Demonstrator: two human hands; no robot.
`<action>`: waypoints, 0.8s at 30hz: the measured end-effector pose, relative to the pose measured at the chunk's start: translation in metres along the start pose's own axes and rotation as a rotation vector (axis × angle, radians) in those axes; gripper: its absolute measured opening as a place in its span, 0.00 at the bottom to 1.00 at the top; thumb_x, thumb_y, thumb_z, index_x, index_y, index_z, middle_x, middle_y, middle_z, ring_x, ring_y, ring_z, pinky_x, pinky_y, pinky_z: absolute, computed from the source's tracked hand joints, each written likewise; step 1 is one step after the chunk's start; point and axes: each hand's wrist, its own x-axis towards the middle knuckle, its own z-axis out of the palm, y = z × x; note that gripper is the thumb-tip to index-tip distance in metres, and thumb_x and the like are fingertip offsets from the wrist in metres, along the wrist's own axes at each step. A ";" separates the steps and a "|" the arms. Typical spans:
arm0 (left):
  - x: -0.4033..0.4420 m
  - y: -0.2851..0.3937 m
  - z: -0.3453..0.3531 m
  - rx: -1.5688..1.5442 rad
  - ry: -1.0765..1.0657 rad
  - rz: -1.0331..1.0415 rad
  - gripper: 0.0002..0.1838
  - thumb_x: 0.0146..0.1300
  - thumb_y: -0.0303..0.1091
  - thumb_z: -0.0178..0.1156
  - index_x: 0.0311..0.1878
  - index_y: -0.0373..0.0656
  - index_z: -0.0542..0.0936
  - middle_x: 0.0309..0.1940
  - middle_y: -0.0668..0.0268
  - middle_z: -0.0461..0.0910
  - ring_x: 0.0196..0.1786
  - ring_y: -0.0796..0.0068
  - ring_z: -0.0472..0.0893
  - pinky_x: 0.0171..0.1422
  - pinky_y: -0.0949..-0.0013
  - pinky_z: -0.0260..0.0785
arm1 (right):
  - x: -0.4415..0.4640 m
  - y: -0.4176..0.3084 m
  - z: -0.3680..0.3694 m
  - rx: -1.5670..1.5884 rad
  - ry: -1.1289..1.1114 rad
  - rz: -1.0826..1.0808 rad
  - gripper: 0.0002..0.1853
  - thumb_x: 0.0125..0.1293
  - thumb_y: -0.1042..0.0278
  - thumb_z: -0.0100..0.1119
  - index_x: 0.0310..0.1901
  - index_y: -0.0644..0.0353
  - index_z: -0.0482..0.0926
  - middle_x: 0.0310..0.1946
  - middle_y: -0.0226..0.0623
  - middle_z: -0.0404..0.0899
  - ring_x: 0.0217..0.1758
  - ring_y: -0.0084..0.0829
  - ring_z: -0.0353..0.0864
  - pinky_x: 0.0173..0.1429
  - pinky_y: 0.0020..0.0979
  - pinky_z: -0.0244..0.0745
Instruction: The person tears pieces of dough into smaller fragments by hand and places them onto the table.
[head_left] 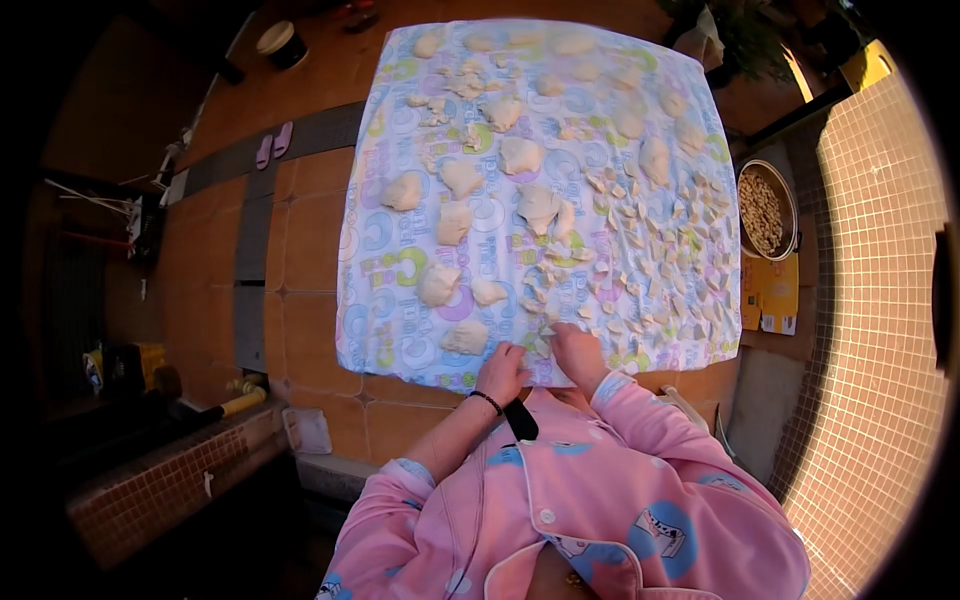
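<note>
While we face one cloth-covered bench (357,325), our two hands sit at its near edge. Our left hand (502,370) has its fingers curled, and our right hand (577,350) is bent narrow; we cannot tell whether either holds anything. Three pale lumps (465,337) lie nearest the left hand, and we see many more beyond them. Small pale pieces (690,238), too many for us to count, scatter across the right side. Right of the bench stands one filled pot (789,205); two pink slippers (283,139) lie on the tiled floor (320,230).
</note>
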 end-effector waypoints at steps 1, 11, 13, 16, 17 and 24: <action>0.000 -0.002 -0.003 0.001 0.005 -0.002 0.16 0.48 0.30 0.60 0.42 0.42 0.73 0.38 0.59 0.71 0.44 0.56 0.73 0.45 0.59 0.68 | 0.000 0.000 -0.001 0.001 0.000 -0.005 0.11 0.57 0.66 0.50 0.41 0.59 0.73 0.32 0.43 0.76 0.32 0.45 0.77 0.35 0.41 0.72; 0.072 -0.019 -0.063 0.408 0.368 0.176 0.16 0.48 0.26 0.57 0.43 0.43 0.74 0.46 0.66 0.70 0.54 0.62 0.66 0.57 0.61 0.60 | -0.005 -0.007 -0.011 -0.104 -0.027 -0.029 0.10 0.57 0.66 0.49 0.39 0.60 0.71 0.34 0.43 0.73 0.31 0.46 0.77 0.33 0.41 0.74; 0.082 -0.025 -0.062 0.433 0.296 0.197 0.16 0.47 0.25 0.57 0.43 0.43 0.74 0.45 0.66 0.71 0.55 0.62 0.65 0.58 0.61 0.58 | -0.005 -0.009 -0.014 -0.106 -0.026 -0.028 0.10 0.57 0.66 0.49 0.39 0.60 0.71 0.34 0.43 0.73 0.31 0.46 0.77 0.33 0.41 0.74; 0.088 -0.030 -0.060 0.510 0.212 0.191 0.18 0.46 0.24 0.56 0.44 0.44 0.73 0.45 0.65 0.70 0.53 0.62 0.66 0.58 0.63 0.59 | -0.006 -0.009 -0.016 -0.078 -0.009 -0.031 0.12 0.57 0.65 0.49 0.41 0.60 0.70 0.36 0.43 0.72 0.32 0.46 0.77 0.34 0.41 0.74; 0.089 -0.032 -0.060 0.513 0.183 0.174 0.20 0.45 0.23 0.57 0.45 0.44 0.72 0.45 0.65 0.69 0.53 0.62 0.66 0.58 0.63 0.59 | -0.007 -0.008 -0.017 -0.058 0.005 -0.035 0.13 0.57 0.65 0.49 0.43 0.60 0.70 0.37 0.43 0.73 0.32 0.46 0.77 0.34 0.40 0.74; 0.097 -0.032 -0.066 0.495 0.121 0.158 0.19 0.44 0.21 0.57 0.44 0.44 0.72 0.46 0.64 0.68 0.50 0.61 0.67 0.55 0.63 0.61 | -0.010 -0.010 -0.020 0.031 0.042 -0.034 0.14 0.56 0.67 0.53 0.45 0.58 0.72 0.39 0.42 0.73 0.33 0.44 0.77 0.36 0.38 0.74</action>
